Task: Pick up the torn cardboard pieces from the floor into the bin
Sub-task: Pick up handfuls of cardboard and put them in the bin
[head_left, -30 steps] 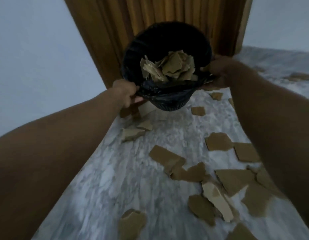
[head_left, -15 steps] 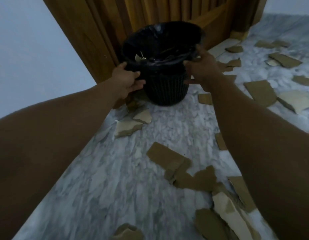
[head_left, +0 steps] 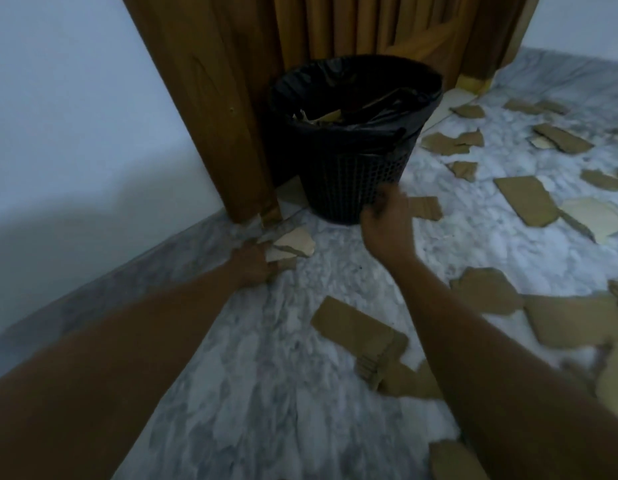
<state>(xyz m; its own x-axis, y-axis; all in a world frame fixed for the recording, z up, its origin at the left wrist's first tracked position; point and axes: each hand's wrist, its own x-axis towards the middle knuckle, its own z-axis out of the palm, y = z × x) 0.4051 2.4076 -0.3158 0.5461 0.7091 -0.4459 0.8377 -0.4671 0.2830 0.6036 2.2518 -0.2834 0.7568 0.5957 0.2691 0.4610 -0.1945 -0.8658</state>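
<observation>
The black mesh bin [head_left: 349, 174], lined with a black bag, stands upright on the marble floor against the wooden door and has torn cardboard [head_left: 321, 117] inside. My left hand [head_left: 250, 263] lies low on the floor left of the bin, fingertips touching a pale cardboard piece [head_left: 293, 242], with no grip on it. My right hand [head_left: 387, 223] hovers blurred in front of the bin's base, fingers loosely apart and holding nothing. A small brown piece [head_left: 425, 207] lies just right of that hand. A larger brown piece [head_left: 352, 323] lies between my forearms.
Several more torn cardboard pieces [head_left: 524, 199] are scattered over the marble floor [head_left: 266, 393] to the right and near me. A wooden door frame [head_left: 210, 109] and a pale wall [head_left: 75, 133] close off the left side.
Both hands let go of the bin, which now stands on the floor. My left hand dropped to the pale piece at its left; my right hand came down in front of the bin.
</observation>
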